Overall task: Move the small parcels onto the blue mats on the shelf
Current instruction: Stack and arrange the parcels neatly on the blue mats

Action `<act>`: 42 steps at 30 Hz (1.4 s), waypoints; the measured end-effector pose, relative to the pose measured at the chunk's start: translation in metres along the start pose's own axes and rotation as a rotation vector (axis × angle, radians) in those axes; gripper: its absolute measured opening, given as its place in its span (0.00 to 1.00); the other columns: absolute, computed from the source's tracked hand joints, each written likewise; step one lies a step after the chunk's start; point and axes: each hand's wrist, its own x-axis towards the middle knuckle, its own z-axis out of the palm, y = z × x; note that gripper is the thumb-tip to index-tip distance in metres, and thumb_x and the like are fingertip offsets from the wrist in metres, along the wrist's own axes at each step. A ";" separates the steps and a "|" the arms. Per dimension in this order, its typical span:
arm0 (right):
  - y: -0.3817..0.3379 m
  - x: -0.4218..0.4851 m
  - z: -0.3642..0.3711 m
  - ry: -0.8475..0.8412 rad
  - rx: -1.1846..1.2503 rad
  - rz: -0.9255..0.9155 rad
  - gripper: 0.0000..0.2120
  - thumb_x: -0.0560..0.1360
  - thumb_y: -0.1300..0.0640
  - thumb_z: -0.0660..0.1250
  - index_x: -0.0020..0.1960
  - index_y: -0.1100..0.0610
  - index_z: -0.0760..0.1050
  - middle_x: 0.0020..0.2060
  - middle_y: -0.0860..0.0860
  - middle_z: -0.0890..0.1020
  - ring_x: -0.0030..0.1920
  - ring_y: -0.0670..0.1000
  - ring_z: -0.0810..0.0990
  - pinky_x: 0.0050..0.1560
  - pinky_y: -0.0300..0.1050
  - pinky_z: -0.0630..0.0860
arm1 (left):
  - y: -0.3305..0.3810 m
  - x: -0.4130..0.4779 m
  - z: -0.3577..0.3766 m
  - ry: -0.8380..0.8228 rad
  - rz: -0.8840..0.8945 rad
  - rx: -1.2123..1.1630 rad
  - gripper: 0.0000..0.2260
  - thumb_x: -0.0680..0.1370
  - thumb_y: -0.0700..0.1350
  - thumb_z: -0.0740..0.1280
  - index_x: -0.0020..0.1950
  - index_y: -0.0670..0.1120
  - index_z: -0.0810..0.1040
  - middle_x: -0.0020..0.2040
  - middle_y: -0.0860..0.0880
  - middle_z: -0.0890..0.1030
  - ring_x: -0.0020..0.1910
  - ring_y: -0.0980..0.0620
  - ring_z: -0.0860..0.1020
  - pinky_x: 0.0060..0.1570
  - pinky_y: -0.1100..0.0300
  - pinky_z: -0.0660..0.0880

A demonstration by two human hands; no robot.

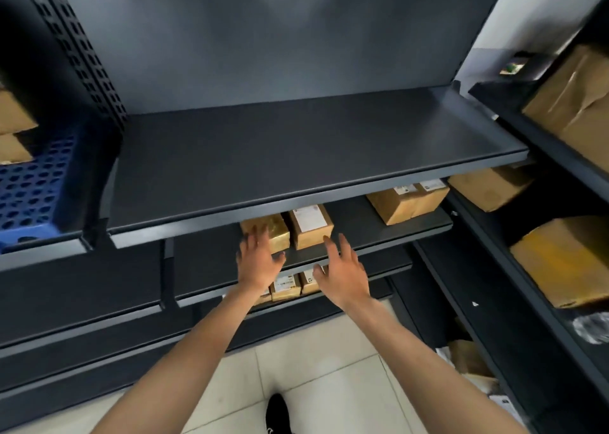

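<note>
1. Head view: the left hand is spread wide and holds nothing. Its fingertips overlap the near left corner of a glossy taped parcel; whether they touch it cannot be told.
2. The right hand is likewise wide open, fingers apart, with its fingertips just beside the near right corner of a labelled parcel.
3. The two parcels sit side by side, touching, on the middle shelf, partly under the broad upper shelf.
4. The blue mat lies in the neighbouring bay at the far left, well apart from both hands. Stacked brown boxes stand at its back.
5. A further pair of parcels rests farther right on the middle shelf, and more labelled parcels show on the shelf below the hands.
6. Large cardboard boxes fill the rack on the right.
7. A black shoe stands on the pale tiled floor.
</note>
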 end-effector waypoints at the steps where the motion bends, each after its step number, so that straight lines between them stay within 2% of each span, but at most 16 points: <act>1: 0.002 0.013 0.002 -0.003 -0.005 0.005 0.33 0.76 0.43 0.64 0.76 0.48 0.53 0.78 0.56 0.54 0.75 0.61 0.57 0.67 0.62 0.68 | 0.002 0.013 0.005 0.005 -0.015 0.027 0.35 0.76 0.57 0.68 0.77 0.49 0.56 0.77 0.43 0.59 0.75 0.38 0.58 0.69 0.34 0.62; 4: 0.007 0.048 0.009 -0.020 -0.001 0.019 0.35 0.76 0.42 0.64 0.76 0.49 0.52 0.78 0.57 0.52 0.76 0.61 0.56 0.68 0.62 0.67 | 0.005 0.045 0.020 0.005 -0.093 0.071 0.33 0.75 0.61 0.67 0.75 0.48 0.61 0.76 0.41 0.60 0.74 0.36 0.58 0.69 0.31 0.60; 7: 0.006 0.085 0.020 -0.042 0.022 0.025 0.38 0.74 0.41 0.65 0.76 0.49 0.49 0.78 0.57 0.51 0.77 0.61 0.53 0.71 0.63 0.64 | 0.008 0.070 0.035 0.005 -0.183 0.091 0.26 0.75 0.65 0.63 0.68 0.54 0.71 0.71 0.45 0.69 0.72 0.38 0.62 0.68 0.31 0.57; 10: 0.004 0.116 0.033 -0.078 -0.014 -0.009 0.39 0.73 0.39 0.65 0.76 0.50 0.52 0.77 0.57 0.54 0.77 0.62 0.51 0.72 0.65 0.59 | 0.014 0.085 0.046 0.013 -0.296 0.090 0.20 0.74 0.69 0.59 0.57 0.59 0.76 0.57 0.53 0.78 0.65 0.46 0.70 0.65 0.38 0.60; 14: 0.003 0.143 0.043 -0.120 -0.020 -0.043 0.34 0.72 0.32 0.61 0.72 0.50 0.64 0.70 0.52 0.70 0.73 0.59 0.62 0.73 0.63 0.57 | 0.021 0.090 0.055 0.096 -0.389 -0.090 0.10 0.73 0.62 0.62 0.44 0.56 0.73 0.38 0.57 0.77 0.48 0.51 0.74 0.50 0.50 0.60; 17: 0.005 0.155 0.045 -0.203 -0.039 -0.074 0.24 0.75 0.33 0.59 0.60 0.48 0.76 0.57 0.47 0.80 0.65 0.53 0.73 0.68 0.57 0.67 | 0.019 0.092 0.057 0.085 -0.452 -0.168 0.14 0.69 0.61 0.61 0.49 0.56 0.75 0.43 0.55 0.79 0.49 0.51 0.74 0.55 0.48 0.67; 20: 0.004 0.160 0.041 -0.222 0.082 -0.059 0.14 0.75 0.39 0.65 0.48 0.49 0.78 0.45 0.46 0.82 0.53 0.50 0.79 0.57 0.51 0.76 | 0.020 0.092 0.054 0.100 -0.472 -0.198 0.12 0.68 0.62 0.64 0.44 0.57 0.75 0.41 0.58 0.78 0.49 0.52 0.76 0.55 0.49 0.71; 22: 0.002 0.161 0.036 -0.174 0.202 -0.037 0.10 0.72 0.44 0.71 0.40 0.50 0.77 0.37 0.44 0.81 0.44 0.47 0.79 0.49 0.49 0.79 | 0.023 0.087 0.048 0.138 -0.471 -0.160 0.10 0.66 0.61 0.66 0.41 0.58 0.73 0.38 0.59 0.77 0.50 0.51 0.77 0.54 0.50 0.70; 23: 0.002 0.161 0.035 -0.159 0.206 -0.041 0.11 0.70 0.44 0.72 0.36 0.50 0.76 0.35 0.44 0.81 0.42 0.46 0.79 0.47 0.49 0.79 | 0.022 0.082 0.045 0.137 -0.474 -0.138 0.12 0.65 0.62 0.66 0.45 0.59 0.74 0.42 0.59 0.78 0.53 0.50 0.76 0.55 0.48 0.69; 26: 0.000 0.152 0.030 -0.182 0.080 -0.143 0.18 0.67 0.41 0.72 0.30 0.48 0.68 0.36 0.46 0.82 0.44 0.52 0.81 0.46 0.52 0.80 | 0.015 0.062 0.032 0.079 -0.506 -0.074 0.33 0.63 0.65 0.65 0.66 0.56 0.68 0.61 0.49 0.73 0.64 0.42 0.67 0.60 0.42 0.67; 28: -0.008 0.142 0.027 -0.172 0.063 -0.232 0.14 0.65 0.39 0.73 0.37 0.47 0.73 0.42 0.49 0.82 0.49 0.54 0.81 0.47 0.53 0.80 | 0.008 0.043 0.021 0.111 -0.522 -0.074 0.38 0.63 0.67 0.64 0.70 0.54 0.63 0.68 0.45 0.67 0.67 0.40 0.62 0.63 0.39 0.66; 30: -0.023 0.129 0.029 -0.154 0.050 -0.301 0.26 0.63 0.37 0.73 0.56 0.48 0.74 0.52 0.51 0.81 0.56 0.57 0.78 0.51 0.55 0.79 | 0.000 0.022 0.006 0.172 -0.562 -0.082 0.41 0.62 0.67 0.65 0.72 0.56 0.59 0.73 0.45 0.60 0.70 0.39 0.59 0.65 0.38 0.65; 32: -0.046 0.113 0.034 -0.146 -0.014 -0.387 0.36 0.64 0.35 0.70 0.67 0.49 0.69 0.60 0.56 0.77 0.61 0.60 0.74 0.54 0.56 0.77 | -0.011 -0.005 -0.011 0.215 -0.624 -0.084 0.42 0.62 0.68 0.64 0.74 0.58 0.56 0.78 0.46 0.52 0.74 0.38 0.55 0.67 0.36 0.62; 34: -0.073 0.092 0.037 -0.173 -0.069 -0.460 0.39 0.65 0.34 0.68 0.72 0.47 0.64 0.66 0.59 0.71 0.64 0.62 0.69 0.55 0.56 0.75 | -0.027 -0.039 -0.027 0.247 -0.692 -0.083 0.42 0.63 0.68 0.64 0.75 0.59 0.56 0.80 0.45 0.47 0.76 0.39 0.51 0.68 0.37 0.61; 37: -0.118 0.055 0.044 -0.265 -0.067 -0.558 0.42 0.67 0.33 0.66 0.76 0.44 0.58 0.75 0.56 0.58 0.69 0.61 0.61 0.61 0.56 0.71 | -0.061 -0.099 -0.051 0.317 -0.789 -0.082 0.42 0.65 0.68 0.64 0.75 0.58 0.56 0.80 0.45 0.46 0.76 0.40 0.51 0.68 0.38 0.61; 42: -0.197 -0.022 0.065 -0.349 -0.123 -0.755 0.41 0.69 0.32 0.63 0.77 0.45 0.54 0.78 0.56 0.48 0.71 0.61 0.55 0.64 0.57 0.68 | -0.125 -0.200 -0.086 0.447 -0.946 -0.075 0.38 0.70 0.69 0.63 0.75 0.57 0.56 0.80 0.45 0.46 0.76 0.39 0.52 0.69 0.38 0.61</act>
